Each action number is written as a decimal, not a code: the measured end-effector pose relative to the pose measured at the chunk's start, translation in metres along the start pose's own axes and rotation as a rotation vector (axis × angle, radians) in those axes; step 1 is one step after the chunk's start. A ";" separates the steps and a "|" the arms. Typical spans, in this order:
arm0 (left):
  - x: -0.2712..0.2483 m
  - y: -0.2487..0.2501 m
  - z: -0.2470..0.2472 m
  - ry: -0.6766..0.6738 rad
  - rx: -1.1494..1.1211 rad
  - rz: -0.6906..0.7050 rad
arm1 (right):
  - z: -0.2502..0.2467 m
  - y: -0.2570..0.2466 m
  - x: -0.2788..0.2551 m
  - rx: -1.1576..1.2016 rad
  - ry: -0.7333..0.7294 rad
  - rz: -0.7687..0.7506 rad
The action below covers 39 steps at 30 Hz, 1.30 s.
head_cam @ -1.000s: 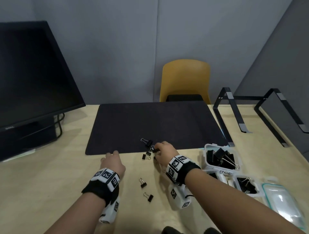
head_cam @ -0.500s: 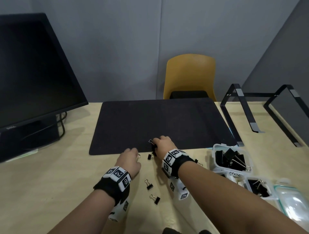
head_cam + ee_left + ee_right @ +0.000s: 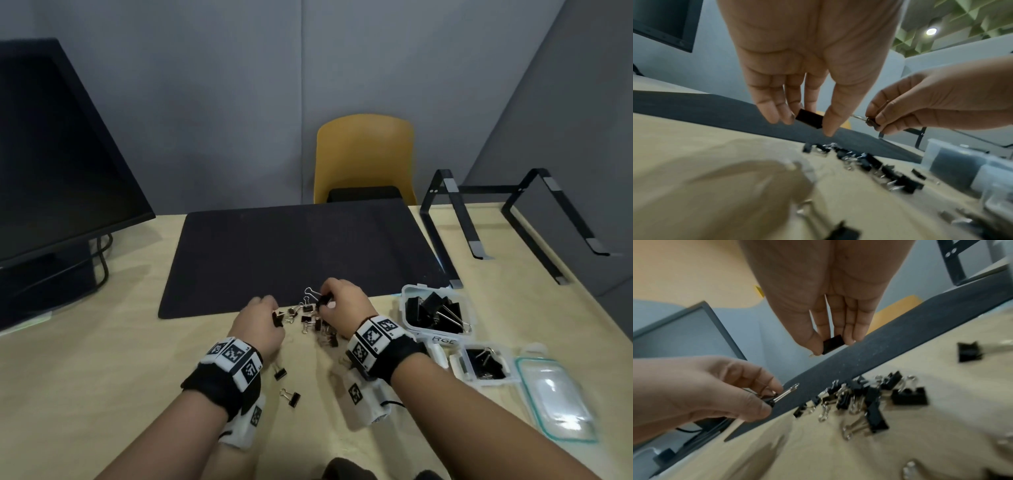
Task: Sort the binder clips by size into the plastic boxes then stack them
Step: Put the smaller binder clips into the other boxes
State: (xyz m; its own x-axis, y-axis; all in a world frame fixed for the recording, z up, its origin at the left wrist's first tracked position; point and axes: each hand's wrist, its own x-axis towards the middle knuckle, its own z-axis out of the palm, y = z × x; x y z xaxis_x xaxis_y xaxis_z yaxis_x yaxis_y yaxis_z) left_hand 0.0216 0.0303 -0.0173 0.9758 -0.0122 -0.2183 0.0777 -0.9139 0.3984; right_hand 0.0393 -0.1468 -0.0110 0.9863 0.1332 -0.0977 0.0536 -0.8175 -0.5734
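Observation:
Several small black binder clips lie in a loose pile on the wooden table at the front edge of the black mat. My left hand pinches one black clip between thumb and fingers, just left of the pile. My right hand pinches another black clip above the pile's far side. Two more clips lie nearer me. At the right, an open clear box holds large clips and a smaller open box holds smaller ones.
A clear lid with a teal rim lies at the right front. A black monitor stands at the left, a black metal stand at the back right, and a yellow chair behind the table.
My left hand has moved right to the pile and picked up a clip. My right hand has lifted a clip off the pile. The head view has tilted.

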 end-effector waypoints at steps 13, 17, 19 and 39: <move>-0.037 0.109 0.021 -0.088 -0.205 0.255 | -0.094 0.083 -0.097 0.050 0.062 -0.015; -0.048 0.139 0.030 -0.084 -0.197 0.292 | -0.117 0.115 -0.117 0.025 0.072 0.013; -0.052 0.151 0.036 -0.082 -0.195 0.307 | -0.126 0.128 -0.125 0.002 0.076 0.026; -0.079 0.226 0.097 -0.129 -0.244 0.340 | -0.140 0.216 -0.158 -0.083 -0.011 0.120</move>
State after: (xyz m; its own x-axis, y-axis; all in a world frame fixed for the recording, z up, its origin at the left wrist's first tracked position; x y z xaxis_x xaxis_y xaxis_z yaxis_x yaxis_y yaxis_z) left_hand -0.0581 -0.2143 0.0040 0.9220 -0.3603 -0.1414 -0.1825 -0.7268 0.6622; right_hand -0.0830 -0.4225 -0.0056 0.9845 0.0374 -0.1712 -0.0516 -0.8717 -0.4874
